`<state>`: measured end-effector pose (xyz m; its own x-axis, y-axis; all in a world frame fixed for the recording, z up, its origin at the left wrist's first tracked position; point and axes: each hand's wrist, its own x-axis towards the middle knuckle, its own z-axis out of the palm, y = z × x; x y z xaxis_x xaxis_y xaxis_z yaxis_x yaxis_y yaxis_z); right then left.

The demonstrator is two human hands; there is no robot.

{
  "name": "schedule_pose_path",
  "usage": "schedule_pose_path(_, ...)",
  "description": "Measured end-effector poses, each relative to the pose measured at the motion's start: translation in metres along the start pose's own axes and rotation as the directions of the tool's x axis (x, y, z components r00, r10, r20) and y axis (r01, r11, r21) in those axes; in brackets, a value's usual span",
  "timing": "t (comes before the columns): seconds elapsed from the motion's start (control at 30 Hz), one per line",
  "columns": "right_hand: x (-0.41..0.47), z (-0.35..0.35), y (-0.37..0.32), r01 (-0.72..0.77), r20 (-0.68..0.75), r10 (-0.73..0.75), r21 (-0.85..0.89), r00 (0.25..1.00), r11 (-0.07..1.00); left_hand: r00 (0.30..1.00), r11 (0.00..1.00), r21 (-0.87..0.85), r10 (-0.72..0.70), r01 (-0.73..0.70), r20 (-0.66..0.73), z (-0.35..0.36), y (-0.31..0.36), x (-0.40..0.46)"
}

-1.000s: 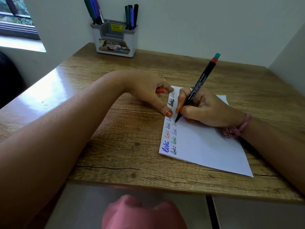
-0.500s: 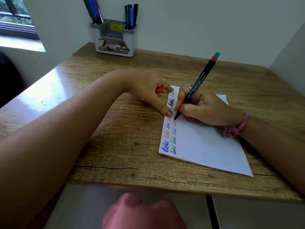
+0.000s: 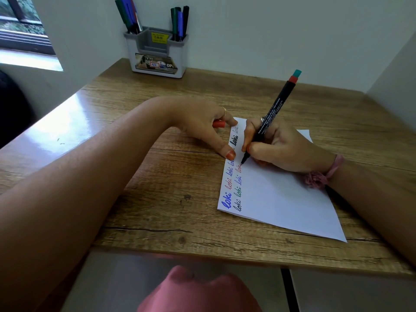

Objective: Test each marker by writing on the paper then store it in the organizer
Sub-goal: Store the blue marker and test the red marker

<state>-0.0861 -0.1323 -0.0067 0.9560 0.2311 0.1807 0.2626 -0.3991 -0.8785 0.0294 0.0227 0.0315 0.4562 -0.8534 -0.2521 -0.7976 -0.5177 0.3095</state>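
Writing on the white paper [image 3: 281, 199], my right hand [image 3: 283, 149] grips a black-barrelled marker [image 3: 273, 113] between thumb and curled fingers. The marker tilts away from me, its black tip touching the sheet just beside the second row of writing, and its far end carries a red band topped by a teal one. White print runs along the barrel, too small to read. The word "loki" repeats down the paper's left margin in two rows: bold blue, red, black and green. My left hand [image 3: 202, 124] lies just left of the paper, curled around a red cap [image 3: 218, 124], with one straight finger pressing its tip on the sheet's left edge, close beside the marker tip. A pink band [image 3: 324, 174] circles my right wrist. The paper lies on a wood-grain table [image 3: 157, 199], right of centre, its near edge short of the table's front edge. Well beyond the paper, against the wall, stands a grey organizer [image 3: 156, 54] with a yellow price sticker; its left compartment holds green and blue stored markers [image 3: 128, 15], while its right compartment holds more in green, blue and black.
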Motion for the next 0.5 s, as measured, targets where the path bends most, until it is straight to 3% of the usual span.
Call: schedule_pose_path(0.5,0.0002,0.0035,-0.0016,0.008,-0.005,-0.008,-0.018,1.000,1.000,1.000,1.000,-0.021,0.000,0.000,0.001,-0.0006,-0.0013,0.0016)
